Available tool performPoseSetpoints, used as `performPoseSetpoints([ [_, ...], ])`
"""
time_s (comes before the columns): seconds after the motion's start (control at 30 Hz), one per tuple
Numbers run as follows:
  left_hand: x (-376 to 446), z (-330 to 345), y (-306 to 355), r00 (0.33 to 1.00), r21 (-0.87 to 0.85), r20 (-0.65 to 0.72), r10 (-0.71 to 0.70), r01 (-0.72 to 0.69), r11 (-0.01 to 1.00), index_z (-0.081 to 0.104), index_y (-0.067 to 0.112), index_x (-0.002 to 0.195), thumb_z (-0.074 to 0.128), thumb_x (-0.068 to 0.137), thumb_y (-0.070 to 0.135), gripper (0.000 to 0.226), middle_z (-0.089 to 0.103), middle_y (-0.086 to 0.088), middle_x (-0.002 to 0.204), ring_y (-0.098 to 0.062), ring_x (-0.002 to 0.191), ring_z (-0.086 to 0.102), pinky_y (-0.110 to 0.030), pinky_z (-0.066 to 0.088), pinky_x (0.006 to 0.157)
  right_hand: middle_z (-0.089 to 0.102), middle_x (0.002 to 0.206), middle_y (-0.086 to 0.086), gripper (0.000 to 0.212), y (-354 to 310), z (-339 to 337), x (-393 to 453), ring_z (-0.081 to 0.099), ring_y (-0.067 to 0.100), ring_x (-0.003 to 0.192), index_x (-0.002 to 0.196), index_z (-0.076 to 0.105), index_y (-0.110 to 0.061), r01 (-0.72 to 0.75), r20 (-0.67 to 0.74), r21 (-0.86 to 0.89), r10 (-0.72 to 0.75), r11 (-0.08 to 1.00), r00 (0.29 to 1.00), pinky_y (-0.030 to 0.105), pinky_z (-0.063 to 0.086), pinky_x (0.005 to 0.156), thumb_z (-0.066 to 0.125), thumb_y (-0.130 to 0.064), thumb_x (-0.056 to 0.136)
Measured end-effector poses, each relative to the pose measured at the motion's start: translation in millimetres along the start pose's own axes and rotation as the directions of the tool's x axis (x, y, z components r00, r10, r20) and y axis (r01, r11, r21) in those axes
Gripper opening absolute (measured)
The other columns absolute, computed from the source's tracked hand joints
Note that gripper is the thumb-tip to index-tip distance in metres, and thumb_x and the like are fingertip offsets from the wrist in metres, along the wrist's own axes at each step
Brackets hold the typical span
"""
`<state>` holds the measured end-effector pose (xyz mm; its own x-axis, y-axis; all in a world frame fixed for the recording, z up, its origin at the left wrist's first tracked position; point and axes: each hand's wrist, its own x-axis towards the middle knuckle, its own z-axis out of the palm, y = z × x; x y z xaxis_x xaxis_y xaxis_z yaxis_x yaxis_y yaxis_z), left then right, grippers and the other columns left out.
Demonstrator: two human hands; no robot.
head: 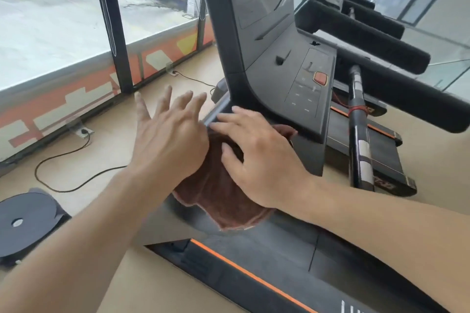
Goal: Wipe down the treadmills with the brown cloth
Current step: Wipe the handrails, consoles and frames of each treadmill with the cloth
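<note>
While pressing the brown cloth [223, 201] flat under the right hand [256, 157], mid-wipe on the treadmill [279, 79]. Left hand [170, 140] spread, holding nothing. Next: sweep along the console edge.

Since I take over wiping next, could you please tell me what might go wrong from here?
The right hand presses the brown cloth close under the console's red button, so an upward stroke might press it. The cloth hangs off the edge and could slip, since the left hand is spread open, not gripping.

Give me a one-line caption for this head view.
Right hand presses the brown cloth on the treadmill handrail while the left hand hovers open beside it.
</note>
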<state>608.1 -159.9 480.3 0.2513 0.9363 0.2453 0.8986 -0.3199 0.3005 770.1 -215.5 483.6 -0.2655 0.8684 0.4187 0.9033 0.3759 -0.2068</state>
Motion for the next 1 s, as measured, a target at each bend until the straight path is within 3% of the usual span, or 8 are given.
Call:
performPoseSetpoints([
  [0.07, 13.8, -4.9, -4.3, 0.995, -0.003, -0.099, -0.023, 0.022, 1.0, 0.04, 0.024, 0.154, 0.051, 0.099, 0.022, 0.055, 0.043, -0.003, 0.159, -0.03, 0.156, 0.02, -0.065, 0.0, 0.123, 0.06, 0.127, 0.001, 0.032, 11.3, 1.3, 20.3, 0.048, 0.021, 0.129, 0.122, 0.064, -0.015, -0.058, -0.006, 0.005, 0.058, 0.998, 0.998, 0.034, 0.045, 0.103, 0.061, -0.032, 0.094],
  [0.23, -10.7, -7.1, 23.7, 0.952, -0.11, -0.301, 0.045, -0.082, 0.991, 0.063, 0.016, 0.136, 0.056, 0.1, 0.022, 0.037, 0.061, -0.005, 0.142, -0.03, 0.141, 0.046, -0.054, 0.014, 0.126, 0.052, 0.103, -0.002, 0.042, 27.4, -7.5, 29.1, 0.053, 0.021, 0.097, 0.108, 0.058, -0.024, -0.13, -0.004, -0.36, 0.137, 0.924, 0.991, 0.041, 0.048, 0.077, 0.054, -0.062, 0.092],
  [0.4, -59.5, 36.3, 64.0, 0.963, 0.003, -0.163, 0.215, -0.217, 0.976, 0.05, 0.013, 0.15, 0.027, 0.105, 0.049, 0.062, 0.054, -0.002, 0.151, -0.025, 0.151, 0.035, -0.052, 0.006, 0.127, 0.062, 0.094, -0.012, 0.025, 54.5, -46.1, 8.9, 0.062, 0.015, 0.093, 0.096, 0.068, -0.033, -0.265, 0.263, -0.018, 0.261, 0.964, 0.929, 0.035, 0.049, 0.084, 0.07, -0.056, 0.085],
  [0.6, -109.8, 56.2, 114.8, 0.951, -0.075, -0.236, 0.201, -0.224, 0.972, 0.049, 0.006, 0.149, 0.032, 0.106, 0.045, 0.06, 0.054, -0.007, 0.151, -0.027, 0.147, 0.04, -0.052, 0.015, 0.126, 0.066, 0.087, -0.022, 0.023, 77.4, -96.9, -32.3, 0.058, -0.01, 0.085, 0.094, 0.072, -0.038, -0.168, 0.457, 0.032, 0.136, 0.985, 0.879, 0.009, 0.037, 0.07, 0.078, -0.054, 0.08],
  [0.73, -153.7, 83.5, 170.3, 0.937, -0.229, -0.331, 0.112, -0.195, 0.954, 0.049, 0.01, 0.15, 0.039, 0.105, 0.039, 0.054, 0.047, -0.003, 0.156, -0.025, 0.154, 0.025, -0.051, 0.007, 0.127, 0.064, 0.09, -0.022, 0.029, 94.7, -123.6, -88.4, 0.058, -0.007, 0.089, 0.098, 0.071, -0.041, -0.129, 0.486, 0.02, 0.103, 0.992, 0.868, 0.013, 0.038, 0.074, 0.073, -0.063, 0.079],
  [0.83, -190.9, 111.2, 216.1, 0.922, -0.379, -0.387, 0.027, -0.186, 0.906, 0.039, 0.011, 0.155, 0.04, 0.105, 0.037, 0.057, 0.029, -0.003, 0.166, -0.025, 0.159, 0.008, -0.05, 0.004, 0.128, 0.057, 0.111, -0.019, 0.062, 110.0, -145.3, -133.3, 0.054, 0.007, 0.108, 0.121, 0.058, -0.055, -0.109, 0.609, -0.162, 0.187, 0.981, 0.771, 0.031, 0.045, 0.097, 0.048, -0.09, 0.071],
  [0.9, -211.0, 130.7, 244.1, 0.919, -0.457, -0.393, -0.032, -0.165, 0.874, 0.024, 0.015, 0.161, 0.035, 0.107, 0.042, 0.062, 0.014, -0.003, 0.171, -0.027, 0.159, 0.0, -0.048, 0.003, 0.128, 0.046, 0.137, -0.017, 0.082, 118.4, -155.6, -155.1, 0.04, 0.013, 0.131, 0.142, 0.039, -0.058, 0.001, 0.62, -0.244, 0.155, 0.97, 0.769, 0.039, 0.034, 0.114, 0.035, -0.094, 0.068],
  [1.0, -222.8, 154.2, 264.8, 0.912, -0.572, -0.384, -0.147, -0.11, 0.813, -0.001, 0.026, 0.164, 0.026, 0.108, 0.05, 0.066, -0.005, 0.0, 0.173, -0.029, 0.158, -0.009, -0.05, 0.004, 0.126, 0.012, 0.163, -0.022, 0.081, 115.5, -145.7, -180.2, 0.009, 0.004, 0.151, 0.158, 0.015, -0.047, -0.001, 0.633, -0.053, 0.034, 0.999, 0.773, 0.025, 0.008, 0.124, 0.035, -0.077, 0.086],
])
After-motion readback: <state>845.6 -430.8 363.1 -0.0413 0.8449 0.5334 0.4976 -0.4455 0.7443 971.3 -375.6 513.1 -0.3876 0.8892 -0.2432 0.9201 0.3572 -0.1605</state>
